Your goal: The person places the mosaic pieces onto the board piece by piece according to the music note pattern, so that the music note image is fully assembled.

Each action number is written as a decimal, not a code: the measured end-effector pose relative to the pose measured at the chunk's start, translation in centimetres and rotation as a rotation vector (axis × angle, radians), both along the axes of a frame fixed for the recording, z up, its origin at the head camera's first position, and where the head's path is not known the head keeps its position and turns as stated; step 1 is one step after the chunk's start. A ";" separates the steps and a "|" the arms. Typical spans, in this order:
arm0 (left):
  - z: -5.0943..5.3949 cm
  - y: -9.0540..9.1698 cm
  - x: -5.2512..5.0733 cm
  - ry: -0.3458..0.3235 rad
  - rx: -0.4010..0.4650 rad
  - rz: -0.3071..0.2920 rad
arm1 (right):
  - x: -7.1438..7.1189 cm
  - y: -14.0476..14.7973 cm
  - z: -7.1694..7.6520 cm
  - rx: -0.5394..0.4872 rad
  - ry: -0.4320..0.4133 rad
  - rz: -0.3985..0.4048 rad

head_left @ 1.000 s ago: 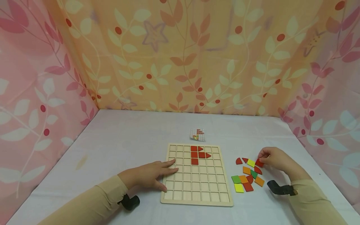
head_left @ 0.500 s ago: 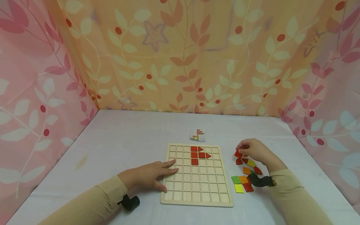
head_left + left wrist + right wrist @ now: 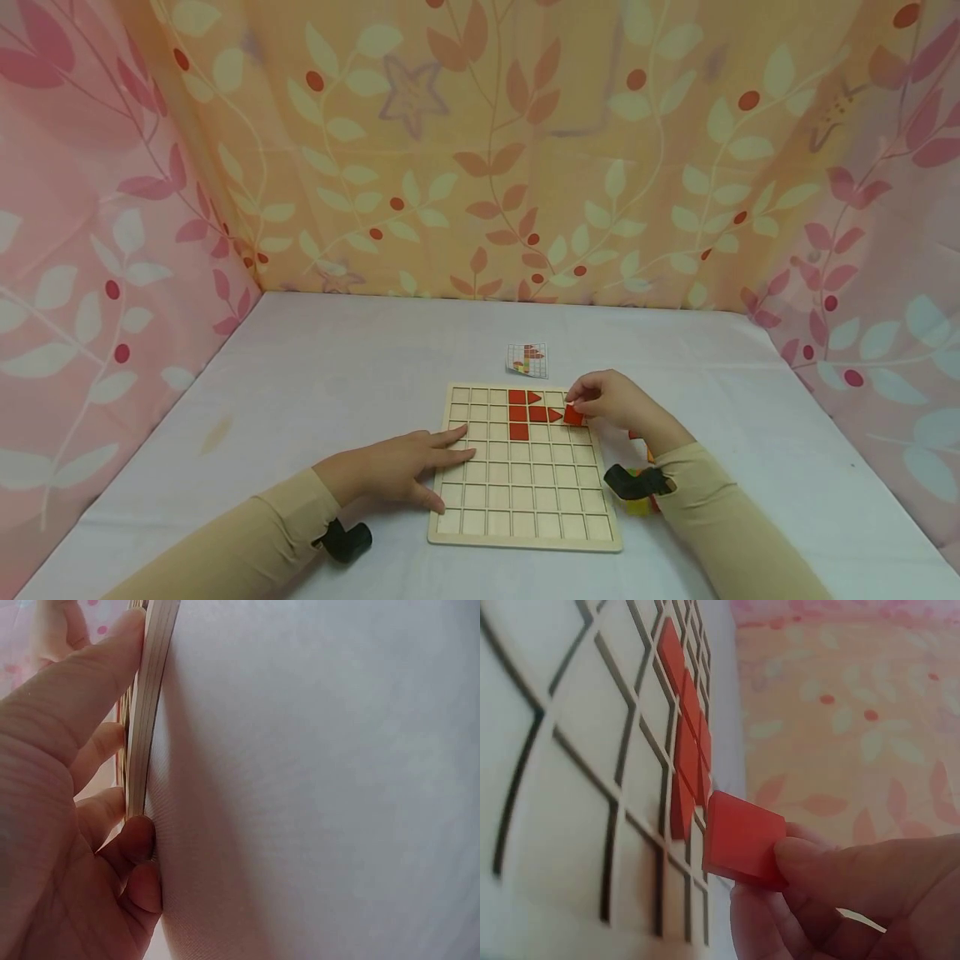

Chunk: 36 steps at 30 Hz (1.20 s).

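Observation:
A wooden grid board (image 3: 525, 543) lies on the white table, with several red pieces (image 3: 519, 413) set in its upper cells, two of them pointed. Between thumb and fingers my right hand (image 3: 622, 406) pinches a red square tile (image 3: 573, 415) over the board's upper right part; the right wrist view shows this tile (image 3: 744, 838) tilted, held by one side. My left hand (image 3: 390, 468) rests on the board's left edge, fingers spread. In the left wrist view the thumb of that hand (image 3: 45, 787) touches the board's side (image 3: 150, 705).
Behind the board lies a small printed card (image 3: 528, 360) with a coloured grid pattern. To the board's right are loose coloured pieces (image 3: 639, 506), mostly hidden by my right forearm and the black wrist device (image 3: 633, 482). Patterned curtains (image 3: 480, 150) stand around the table.
My right hand has moved left from the loose pieces to above the board, carrying the red square tile. My left hand has stayed where it was.

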<state>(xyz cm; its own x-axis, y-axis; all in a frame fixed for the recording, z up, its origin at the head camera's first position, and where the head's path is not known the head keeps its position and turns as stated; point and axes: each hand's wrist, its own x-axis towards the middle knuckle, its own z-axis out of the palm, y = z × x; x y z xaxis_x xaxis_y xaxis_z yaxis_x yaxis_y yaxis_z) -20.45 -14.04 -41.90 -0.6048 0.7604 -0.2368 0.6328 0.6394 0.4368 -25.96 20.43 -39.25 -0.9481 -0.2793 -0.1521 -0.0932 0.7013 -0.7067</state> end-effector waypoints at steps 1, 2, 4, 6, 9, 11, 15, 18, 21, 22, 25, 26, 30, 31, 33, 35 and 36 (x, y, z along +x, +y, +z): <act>0.0 0.0 0.0 0.002 0.000 0.000 | 0.0 -0.4 -0.1 -0.010 0.001 0.009; 0.0 0.0 0.0 0.004 -0.001 0.000 | 0.0 -0.7 -0.2 -0.021 0.001 0.017; 0.0 0.0 0.0 0.007 -0.002 0.001 | 0.1 -1.3 -0.4 -0.040 0.006 0.037; 0.0 0.0 0.0 0.005 -0.004 0.005 | 0.1 -1.8 -0.5 -0.059 0.002 0.048; 0.0 0.0 0.0 0.000 -0.002 0.006 | 0.1 -2.5 -0.7 -0.070 0.001 0.079; 0.0 0.0 0.0 -0.002 -0.003 0.007 | 0.0 -2.9 -1.0 -0.074 -0.003 0.088; 0.1 0.1 0.0 0.003 -0.004 0.004 | -0.1 -3.7 -1.4 -0.054 0.016 0.110; 0.2 0.1 0.0 0.000 -0.001 0.004 | 0.0 -4.1 -1.6 -0.033 0.040 0.125; 0.2 0.1 0.0 -0.008 0.001 0.007 | 0.1 -4.4 -1.6 -0.011 0.061 0.131; 0.2 0.1 0.1 -0.010 0.000 0.008 | 0.1 -4.5 -1.5 -0.006 0.063 0.131; 0.2 0.1 0.0 -0.009 0.002 0.007 | 0.2 -4.6 -1.5 0.016 0.058 0.133; 0.2 0.0 0.0 -0.008 0.003 0.006 | 0.3 -4.7 -1.5 0.024 0.056 0.137; 0.2 0.0 0.1 -0.005 0.008 -0.001 | 0.3 -4.6 -1.8 0.039 0.049 0.153; 0.2 0.0 0.1 -0.003 0.008 -0.003 | 0.4 -4.6 -1.8 0.039 0.050 0.156; 0.2 0.0 0.1 -0.005 0.008 -0.002 | 0.4 -4.6 -1.9 0.043 0.060 0.166; 0.2 0.0 0.1 -0.006 0.007 0.000 | 0.4 -4.6 -1.9 0.046 0.069 0.173; 0.2 0.0 0.1 -0.007 0.006 0.002 | 0.5 -4.7 -1.9 0.051 0.075 0.178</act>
